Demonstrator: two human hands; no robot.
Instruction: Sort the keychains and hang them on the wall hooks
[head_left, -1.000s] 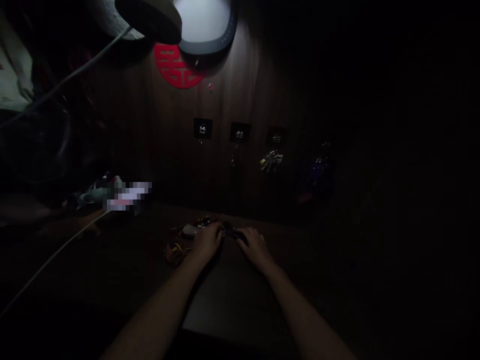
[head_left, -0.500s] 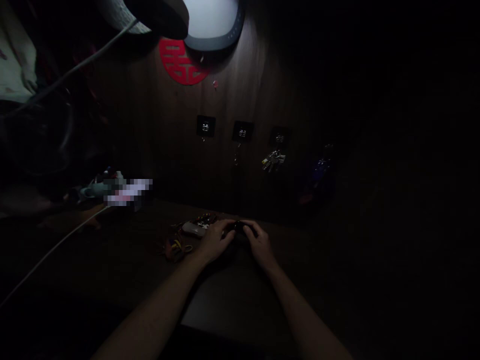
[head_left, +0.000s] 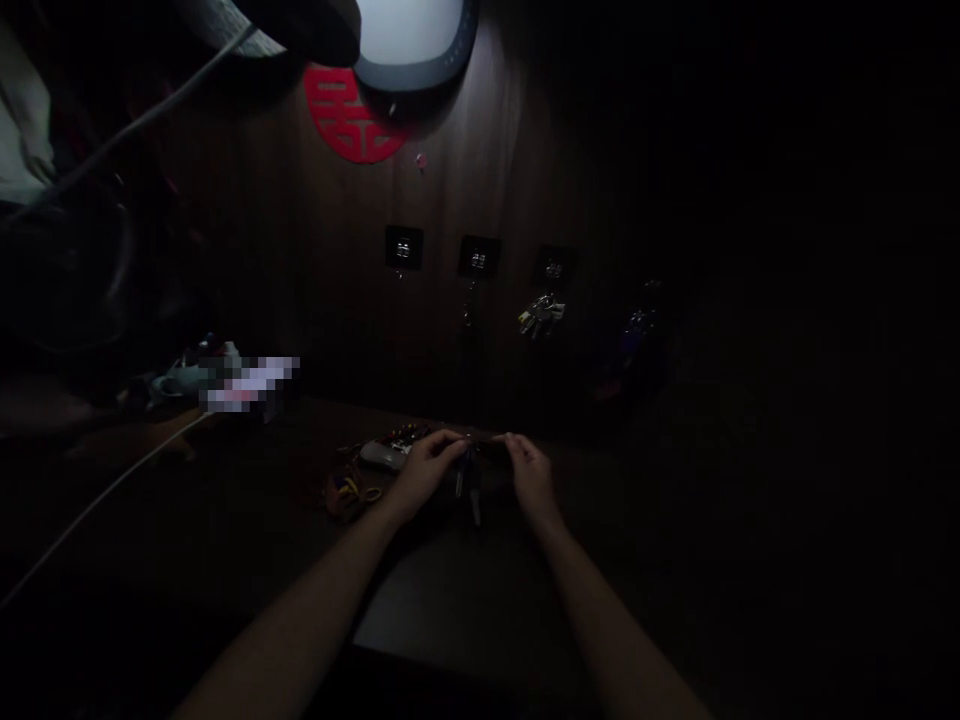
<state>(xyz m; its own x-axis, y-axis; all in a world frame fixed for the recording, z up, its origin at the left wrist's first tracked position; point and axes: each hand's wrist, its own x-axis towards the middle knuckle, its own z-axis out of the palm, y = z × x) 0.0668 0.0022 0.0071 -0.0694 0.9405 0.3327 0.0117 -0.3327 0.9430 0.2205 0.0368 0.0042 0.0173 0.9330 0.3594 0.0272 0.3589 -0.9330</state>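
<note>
Dim wooden wall (head_left: pixel 495 180), red cutout (head_left: pixel 352 130); dark surface (head_left: pixel 431 610) below — near its back edge the left hand (head_left: pixel 429 465) pinches dangling keys (head_left: pixel 475 505), the right hand (head_left: pixel 532 475) pinches a thin dark piece (head_left: pixel 492 441) beside them.

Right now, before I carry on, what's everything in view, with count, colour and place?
Key-like pieces: at least two, dark, hanging between the hands
Grey oblong object: one, grey, beside left hand
Cord tangle: one, brown-yellow, left of hands
Table: one, dark, below hands
Key bunch: one, silvery, under rightmost plate
Square plates: three, black, on wall
Wall: one, brown, ahead
Blue item: one, blue, right of key bunch
Red cut-out: one, red, upper wall
Panel: one, white, dark-rimmed, top
Cable: two stretches, pale, left
Pixelated patch: one, pale, left
Far-left clutter: too dark to count
Left hand, right hand: one each, bare, centre
</note>
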